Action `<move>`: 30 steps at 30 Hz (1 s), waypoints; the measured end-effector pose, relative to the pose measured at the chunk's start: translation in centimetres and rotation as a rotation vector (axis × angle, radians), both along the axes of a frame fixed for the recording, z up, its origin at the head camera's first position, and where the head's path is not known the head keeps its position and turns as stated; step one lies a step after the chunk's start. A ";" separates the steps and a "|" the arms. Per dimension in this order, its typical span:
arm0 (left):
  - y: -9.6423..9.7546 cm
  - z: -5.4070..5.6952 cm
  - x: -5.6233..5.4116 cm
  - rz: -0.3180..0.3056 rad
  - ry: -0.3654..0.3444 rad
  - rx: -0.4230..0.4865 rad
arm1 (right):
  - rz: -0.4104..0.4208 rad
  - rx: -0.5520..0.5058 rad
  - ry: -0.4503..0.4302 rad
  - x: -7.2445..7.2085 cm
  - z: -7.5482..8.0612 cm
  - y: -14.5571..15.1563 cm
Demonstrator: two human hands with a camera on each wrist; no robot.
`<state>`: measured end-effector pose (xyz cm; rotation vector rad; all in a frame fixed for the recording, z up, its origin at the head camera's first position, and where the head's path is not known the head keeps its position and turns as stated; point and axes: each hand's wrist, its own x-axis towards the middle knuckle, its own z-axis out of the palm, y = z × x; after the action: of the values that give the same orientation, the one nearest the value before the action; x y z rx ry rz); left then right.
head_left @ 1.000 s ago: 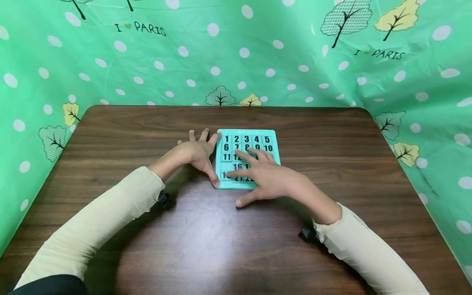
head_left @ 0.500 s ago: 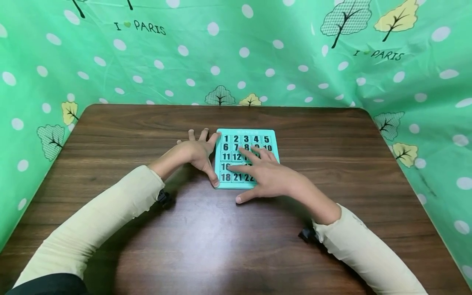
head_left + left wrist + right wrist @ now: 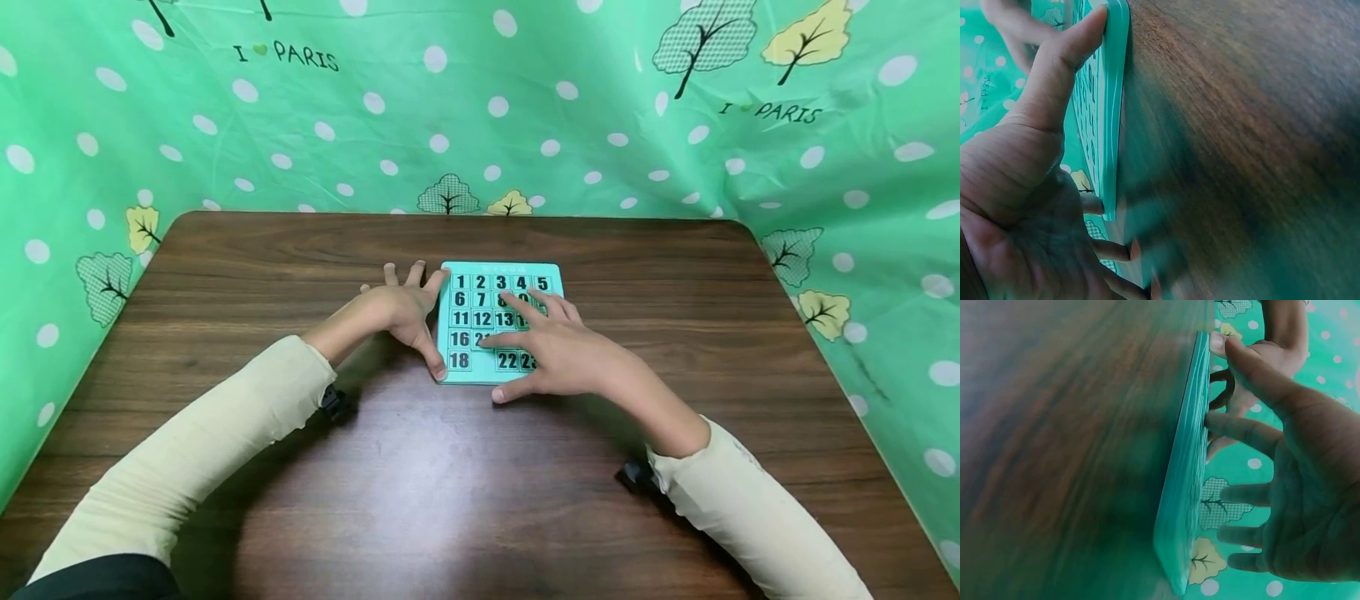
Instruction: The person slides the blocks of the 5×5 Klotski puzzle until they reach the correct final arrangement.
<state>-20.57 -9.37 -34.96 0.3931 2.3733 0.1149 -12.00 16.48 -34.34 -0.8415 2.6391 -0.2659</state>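
A turquoise number slide puzzle lies flat on the table. My left hand is spread at its left side, the thumb on the near left corner and the forefinger at the far left corner. Over the right part of the puzzle, my right hand has its fingers extended, with the forefinger on the 21 tile beside the 16. Below that tile is a vacant slot between 18 and 22. Several tiles at the right are hidden under the hand. In the right wrist view, the forefinger touches the puzzle's top.
The brown wood-grain table extends on all sides of the puzzle. A green dotted curtain hangs behind and beside it. A small dark device sits under each wrist, at the cuffs of the pale sleeves.
The 16 tile has slid left into the first column, then the 21 tile has moved up beside it. My right hand has shifted slightly right. The left hand stays put.
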 end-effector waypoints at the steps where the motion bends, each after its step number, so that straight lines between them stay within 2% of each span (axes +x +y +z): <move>1: 0.0 0.0 0.0 0.000 0.002 0.002 | -0.001 0.002 0.008 -0.1 0.0 -0.3; 8: 0.0 -0.3 0.0 -0.009 0.021 0.004 | 0.090 -0.001 -0.081 0.5 0.4 -1.7; 11: 0.0 0.1 0.1 -0.004 0.009 0.010 | 0.054 0.012 -0.066 0.6 0.8 -1.0; 15: 0.0 -0.1 0.0 -0.004 0.006 -0.005 | 0.024 -0.008 -0.040 0.1 0.7 -0.9; 20: -0.1 -0.1 0.0 -0.006 0.001 -0.010 | 0.044 -0.006 -0.059 -0.3 0.0 -2.1; 24: -0.1 0.0 0.1 -0.008 0.008 -0.005 | 0.074 0.001 -0.114 0.3 0.2 -2.1; 26: 0.0 0.1 0.1 -0.008 0.009 -0.006 | 0.077 -0.008 -0.113 0.6 0.4 -1.7; 30: 0.0 0.1 0.1 -0.009 0.007 -0.006 | -0.002 -0.016 -0.062 0.3 0.5 -0.7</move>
<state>-20.47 -9.37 -34.85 0.4013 2.3777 0.1022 -11.72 15.82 -33.87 -0.8230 2.5838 -0.3085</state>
